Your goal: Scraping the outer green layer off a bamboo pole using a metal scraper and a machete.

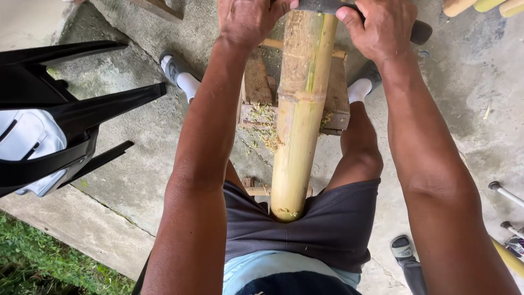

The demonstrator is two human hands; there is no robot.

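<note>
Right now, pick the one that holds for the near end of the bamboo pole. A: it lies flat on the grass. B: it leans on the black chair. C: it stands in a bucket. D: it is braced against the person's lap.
D: the bamboo pole runs from the wooden stand back to the dark shorts, its cut end pressed into the lap.

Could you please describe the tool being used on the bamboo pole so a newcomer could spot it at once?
Follow the long bamboo pole up from the person's lap. Across its far end lies a dark blade, gripped by the left hand and right hand; it alone crosses the pole.
</note>
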